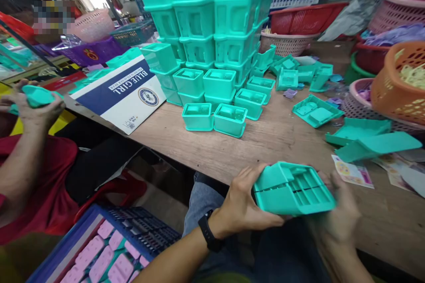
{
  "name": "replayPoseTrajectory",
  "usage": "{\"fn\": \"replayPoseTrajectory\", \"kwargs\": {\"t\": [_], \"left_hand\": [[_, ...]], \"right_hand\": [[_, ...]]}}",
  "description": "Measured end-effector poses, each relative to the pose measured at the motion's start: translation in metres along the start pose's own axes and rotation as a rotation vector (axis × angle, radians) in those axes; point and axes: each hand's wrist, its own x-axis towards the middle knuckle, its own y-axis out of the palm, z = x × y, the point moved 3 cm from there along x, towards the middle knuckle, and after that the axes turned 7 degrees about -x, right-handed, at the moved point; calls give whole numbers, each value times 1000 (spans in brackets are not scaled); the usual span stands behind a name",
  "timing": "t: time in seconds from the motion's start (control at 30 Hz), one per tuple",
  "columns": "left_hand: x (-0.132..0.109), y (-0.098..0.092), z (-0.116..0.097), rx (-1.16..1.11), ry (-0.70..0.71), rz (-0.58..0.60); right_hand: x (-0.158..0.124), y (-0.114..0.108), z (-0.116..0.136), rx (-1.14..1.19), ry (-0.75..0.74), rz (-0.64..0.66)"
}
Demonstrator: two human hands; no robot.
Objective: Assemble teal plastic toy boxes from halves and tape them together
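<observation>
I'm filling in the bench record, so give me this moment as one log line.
left hand: holding teal case; right hand: at case's other end, blurred; table: stacked teal boxes, loose teal parts; blue crate: pink pieces

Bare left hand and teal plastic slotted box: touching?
Touching: in the head view, the bare left hand grips the teal plastic slotted box at its left end, thumb along the lower edge.

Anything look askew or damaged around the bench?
The white-and-blue carton has its print upside down, and the held green casing shows a dark seam between its parts; whether that's damage, I can't tell.
</observation>
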Motion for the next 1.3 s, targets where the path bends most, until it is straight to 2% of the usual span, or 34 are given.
{"fn": "replayPoseTrajectory", "kwargs": {"t": [0.1, 0.17, 0.27, 0.37, 0.47, 0.6, 0.73, 0.93, 1.0, 1.13, 1.3], "left_hand": [[-1, -4, 0, -35, -16, -21], [-1, -7, -3, -15, 17, -8], [-1, -8, -6, 59, 122, 18], [-3, -2, -8, 119, 192, 30], [-4, 6, -7, 139, 165, 7], [-4, 13, -4, 149, 75, -24], [0, 12, -5, 131, 71, -45], [0, 11, -8, 148, 104, -89], [-1, 11, -7, 140, 111, -108], [-3, 11, -6, 93, 103, -78], [-2, 15, -8, 176, 92, -17]], "right_hand": [[4, -1, 23, 10, 48, -51], [3, -8, 45, -109, 10, -84], [-8, -15, 82, -352, -237, -104], [-21, -6, 105, -468, -484, 0], [-21, 6, 108, -514, -574, 29], [-8, 13, 103, -510, -526, 29], [1, 16, 106, -531, -521, 88], [4, 21, 110, -537, -618, -62], [4, 23, 110, -548, -633, -69], [3, 20, 109, -544, -609, -26], [2, 10, 107, -505, -551, 96]]}}
